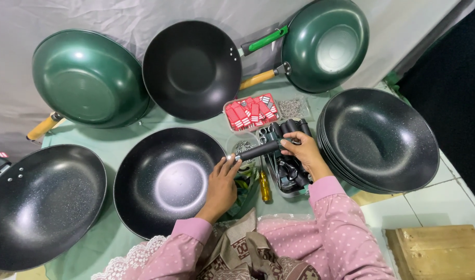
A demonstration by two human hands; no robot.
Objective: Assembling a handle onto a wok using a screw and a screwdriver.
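Pink dotted sleeves [325, 228] entered from 6 o'clock, nearest the lens. Left hand [221, 185] rested on the rim of the speckled black handle-less wok [164, 181], fingertips [231, 159] pressed together on the rim at about 2 o'clock of the pan, seemingly pinning it still. Right hand [304, 151] pinched the black cylindrical pan handle [260, 150] between thumb and fingers, its metal end butted against that same rim point; the grip looked like alignment of handle to pan.

Below the handle, at 5 o'clock, lay a yellow-handled screwdriver [265, 186], within reach. Under the right hand sat a clear tray of spare black handles [289, 173]. At 12 o'clock: a clear box of red tags [250, 111] and a bag of small metal fasteners [292, 108].

At 3 o'clock stood a stack of black bare woks [380, 140]. Three pans with handles leaned against the grey backdrop [118, 21] from 10 to 1 o'clock: two green [87, 78], one black [191, 70]. Another black wok [40, 207] lay at 9 o'clock.
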